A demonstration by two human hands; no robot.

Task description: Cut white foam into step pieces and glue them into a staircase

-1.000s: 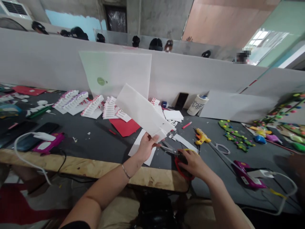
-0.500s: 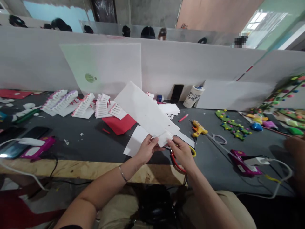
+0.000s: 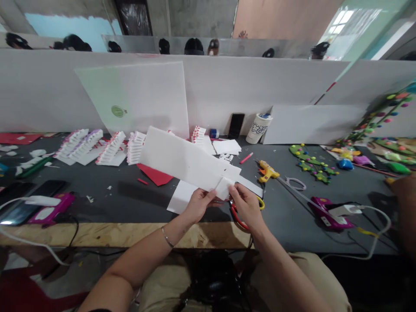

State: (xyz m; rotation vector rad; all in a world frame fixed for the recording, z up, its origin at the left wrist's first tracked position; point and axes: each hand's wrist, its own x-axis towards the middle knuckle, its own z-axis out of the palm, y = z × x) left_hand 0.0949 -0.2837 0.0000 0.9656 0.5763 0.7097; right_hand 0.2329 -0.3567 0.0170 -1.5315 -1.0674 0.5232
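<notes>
White sheet: the long white sheet (image 3: 185, 160) is held above the table, its far end raised to the left.
Small white piece: at the sheet's near end (image 3: 223, 188); flap or separate part, cannot tell.
Fingers: left hand (image 3: 199, 206) clamped on the near end; right hand (image 3: 247, 204) pinched on the small white piece.
Crease risk: uneven pinching could bend the sheet.
Slip risk: the long overhang could tip the sheet if the left grip loosens.
Snag risk: scissors (image 3: 238, 219) sit just beneath the right hand; a drop there could nick paper. Whether they are held, cannot tell.
Glue gun: right of the hands (image 3: 268, 172); if hot, careless contact could mark the sheet.
Table: dark top (image 3: 120, 208), wood-coloured front edge, paper scraps (image 3: 226, 157).
Room: pale partition (image 3: 224, 86) behind; people's heads beyond.
</notes>
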